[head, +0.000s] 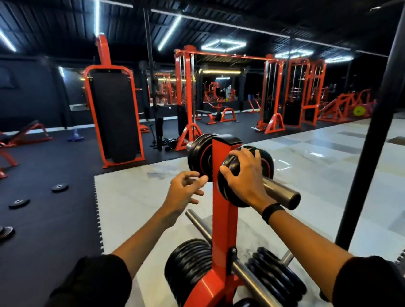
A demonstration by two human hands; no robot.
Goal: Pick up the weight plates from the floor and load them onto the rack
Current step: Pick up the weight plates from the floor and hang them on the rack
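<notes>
A red plate rack (222, 215) stands right in front of me with steel pegs. My right hand (243, 174) lies spread over a black weight plate (229, 195) on the upper right peg (284, 194), fingers curled over its rim. My left hand (186, 191) hovers just left of the post with loose fingers, holding nothing. More black plates (198, 157) hang on the upper left peg. Stacks of plates (186, 265) fill the lower pegs. Several small black plates lie on the dark floor at left, such as one (19, 203) and another (59, 187).
A black slanted pole (374, 118) rises at the right. Red cable machines (187, 93) and a red-framed padded unit (114, 114) stand behind. Pale glossy flooring (320, 167) lies under the rack; black rubber matting (44, 228) lies at left.
</notes>
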